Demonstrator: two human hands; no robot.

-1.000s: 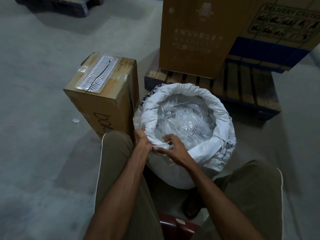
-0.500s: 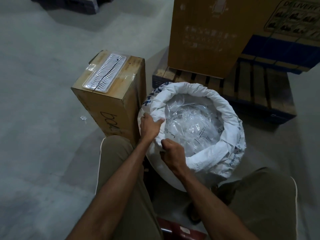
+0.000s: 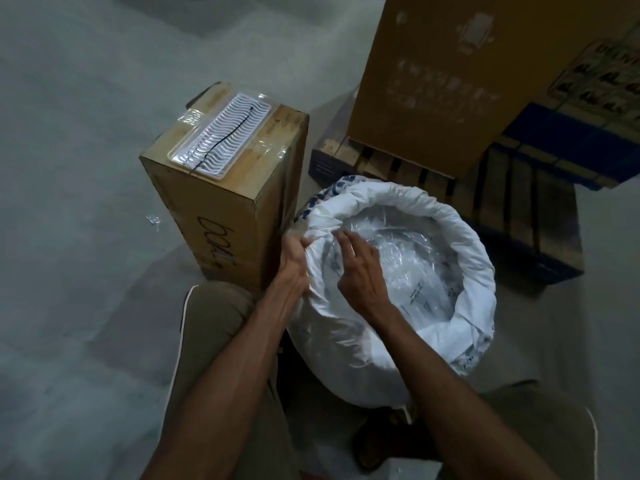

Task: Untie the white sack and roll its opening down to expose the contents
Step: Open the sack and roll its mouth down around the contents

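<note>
The white sack (image 3: 349, 344) stands on the floor between my knees, its mouth open and its rim (image 3: 460, 244) rolled down into a thick collar. Inside lie clear plastic packets (image 3: 412, 268) with small printed marks. My left hand (image 3: 294, 258) grips the rolled rim at the sack's left side, thumb over the fold. My right hand (image 3: 360, 268) reaches over the near-left rim into the opening, its fingers fairly straight and touching the inner lining just beside the left hand.
A tall cardboard box (image 3: 228, 202) with a white ribbed plastic part taped on top stands directly left of the sack. Behind is a wooden pallet (image 3: 512, 216) carrying large cartons (image 3: 436, 84). My knees (image 3: 214, 327) flank the sack on the grey concrete floor.
Both hands moved from the near edge of the rim up along its left side. The right hand went from gripping the fold to reaching inside with straighter fingers.
</note>
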